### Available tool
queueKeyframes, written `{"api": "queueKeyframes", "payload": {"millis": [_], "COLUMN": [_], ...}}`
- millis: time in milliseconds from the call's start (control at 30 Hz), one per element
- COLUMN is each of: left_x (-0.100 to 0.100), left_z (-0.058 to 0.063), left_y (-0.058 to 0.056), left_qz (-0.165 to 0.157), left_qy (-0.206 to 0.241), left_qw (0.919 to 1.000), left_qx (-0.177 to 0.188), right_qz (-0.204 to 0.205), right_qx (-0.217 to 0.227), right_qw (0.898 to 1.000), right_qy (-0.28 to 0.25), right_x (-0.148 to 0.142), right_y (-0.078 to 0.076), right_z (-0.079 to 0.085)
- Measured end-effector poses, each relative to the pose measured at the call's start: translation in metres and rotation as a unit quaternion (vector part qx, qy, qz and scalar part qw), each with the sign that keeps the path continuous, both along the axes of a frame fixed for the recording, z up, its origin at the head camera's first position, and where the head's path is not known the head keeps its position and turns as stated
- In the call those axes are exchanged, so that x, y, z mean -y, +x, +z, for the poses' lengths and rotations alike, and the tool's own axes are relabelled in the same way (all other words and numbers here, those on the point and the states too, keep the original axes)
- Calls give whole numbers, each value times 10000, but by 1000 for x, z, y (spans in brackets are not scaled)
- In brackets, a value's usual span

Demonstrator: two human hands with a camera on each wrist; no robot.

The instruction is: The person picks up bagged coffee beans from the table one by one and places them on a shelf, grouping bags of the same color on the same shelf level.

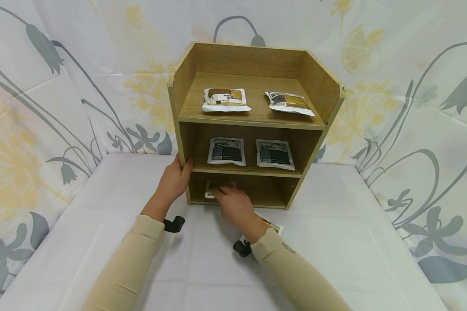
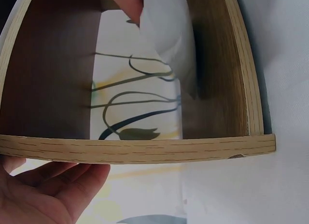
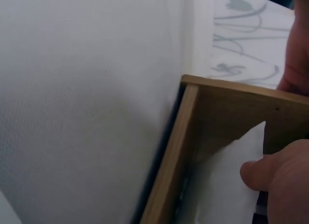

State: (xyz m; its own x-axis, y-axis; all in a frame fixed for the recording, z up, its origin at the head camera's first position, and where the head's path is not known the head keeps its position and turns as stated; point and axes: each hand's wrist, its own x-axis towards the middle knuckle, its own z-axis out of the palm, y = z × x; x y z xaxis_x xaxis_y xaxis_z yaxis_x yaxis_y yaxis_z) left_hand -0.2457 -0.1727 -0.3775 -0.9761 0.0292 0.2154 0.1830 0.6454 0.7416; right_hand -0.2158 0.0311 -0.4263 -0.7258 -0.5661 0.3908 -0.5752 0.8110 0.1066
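In the head view, my left hand [image 1: 172, 178] rests against the left side of a small wooden shelf [image 1: 253, 123]. The left wrist view shows its fingers fairly straight along the outside of the side panel. My right hand [image 1: 235, 207] reaches into the bottom compartment and pinches a flat white food packet [image 1: 211, 190] at its left end. In the left wrist view the packet [image 2: 169, 35] stands tilted off the compartment floor, showing its plain white side. The right thumb [image 3: 256, 173] lies on the packet in the right wrist view; its other fingers are mostly hidden.
Two brown-and-yellow packets, left [image 1: 225, 100] and right [image 1: 289, 103], lie on the top level. Two dark-labelled packets, left [image 1: 226, 151] and right [image 1: 274, 153], occupy the middle one. Another packet [image 1: 275, 227] lies on the white-covered table, partly under my right wrist.
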Motion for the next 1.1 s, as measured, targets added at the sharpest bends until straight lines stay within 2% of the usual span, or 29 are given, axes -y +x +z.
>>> {"api": "queueKeyframes", "payload": {"millis": [200, 367, 767, 1100], "left_x": [0, 0, -1, 0], "left_z": [0, 1, -1, 1], "left_y": [0, 1, 1, 1], "left_qz": [3, -11, -57, -39], "left_qy": [-2, -20, 62, 5], "left_qw": [10000, 10000, 9998, 9999], "left_qx": [93, 59, 163, 100], "right_qz": [-267, -367, -537, -418], "right_qx": [615, 916, 1047, 991], "right_qw": [9976, 9948, 9923, 9938], "right_qy": [157, 236, 387, 265], "right_x": [4, 6, 9, 5], "right_y": [-4, -10, -17, -12], "right_z": [-2, -6, -17, -10]}}
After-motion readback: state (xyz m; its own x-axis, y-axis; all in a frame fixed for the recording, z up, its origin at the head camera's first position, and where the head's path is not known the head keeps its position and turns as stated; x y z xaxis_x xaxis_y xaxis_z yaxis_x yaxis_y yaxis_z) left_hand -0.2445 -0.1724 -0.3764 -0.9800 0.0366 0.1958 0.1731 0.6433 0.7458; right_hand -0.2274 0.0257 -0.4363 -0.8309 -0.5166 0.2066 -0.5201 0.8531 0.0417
